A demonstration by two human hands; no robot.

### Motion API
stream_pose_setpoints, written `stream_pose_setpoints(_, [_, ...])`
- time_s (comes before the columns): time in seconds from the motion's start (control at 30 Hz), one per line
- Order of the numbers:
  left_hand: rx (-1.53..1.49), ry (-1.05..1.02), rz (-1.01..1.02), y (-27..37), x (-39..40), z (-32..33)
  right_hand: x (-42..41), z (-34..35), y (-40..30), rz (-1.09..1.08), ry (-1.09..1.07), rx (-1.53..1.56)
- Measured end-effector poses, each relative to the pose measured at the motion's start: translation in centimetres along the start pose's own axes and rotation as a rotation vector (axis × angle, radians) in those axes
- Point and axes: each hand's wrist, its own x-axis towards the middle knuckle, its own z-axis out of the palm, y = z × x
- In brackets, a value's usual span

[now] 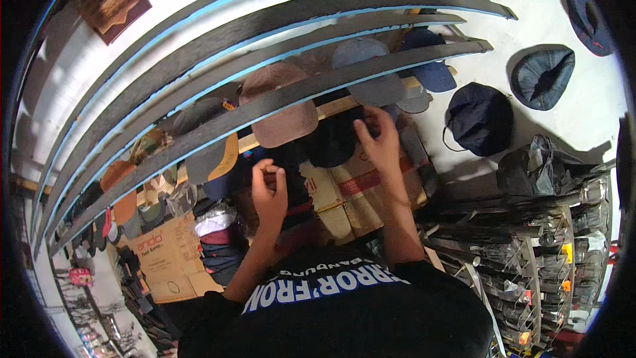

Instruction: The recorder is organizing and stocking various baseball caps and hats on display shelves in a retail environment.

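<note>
A black cap [332,141] hangs below a wooden rail [338,108], beside a dusty-pink cap [285,124]. At the black cap's right edge is my right hand [381,136], thumb and fingers apart; whether the thumb touches the fabric is unclear. My left hand [270,191] is raised below the pink cap with fingers loosely curled and a gap to the thumb. I see nothing held in it. Behind the left hand, dark items blend together in shadow. A grey cap [382,87] and a navy cap [435,74] sit farther right along the rail.
Long dark slats with blue edges [318,84] cross above the caps. Cardboard boxes [166,258] and stacked folded caps [221,253] stand lower left; another carton [355,204] lies between my arms. Hats [479,119] hang on the right wall above racks of packaged goods [546,258].
</note>
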Motion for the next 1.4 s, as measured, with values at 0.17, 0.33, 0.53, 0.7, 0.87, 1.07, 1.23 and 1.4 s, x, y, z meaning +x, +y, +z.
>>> stream_pose_setpoints(0.17, [0.371,0.125,0.108,1.0,1.9,-1.6,-0.9,5.5,-2.8,-0.047,-0.215,-0.022])
stream_pose_setpoints(0.33, [0.433,0.061,0.217,2.4,3.4,-1.8,-1.3,7.8,-3.8,-0.100,-0.251,-0.103])
stream_pose_setpoints(0.53, [0.426,0.102,0.211,1.1,4.3,-1.4,-1.6,8.3,-4.7,-0.040,-0.270,-0.191])
stream_pose_setpoints(0.7, [0.317,0.112,0.112,1.9,4.5,0.0,-1.4,8.3,-4.7,-0.155,-0.212,-0.190])
stream_pose_setpoints(0.87, [0.387,0.106,0.266,1.5,5.1,0.9,-0.9,7.7,-4.2,-0.123,-0.195,-0.208])
stream_pose_setpoints(1.07, [0.311,0.042,0.217,2.4,5.2,2.7,0.0,6.4,-3.3,-0.100,-0.141,-0.213])
stream_pose_setpoints(1.23, [0.339,0.030,0.331,2.2,5.2,3.7,0.5,5.3,-2.5,-0.108,-0.119,-0.191])
stream_pose_setpoints(1.4, [0.333,0.010,0.282,2.2,4.9,4.0,0.5,5.0,-1.8,-0.149,-0.133,-0.213])
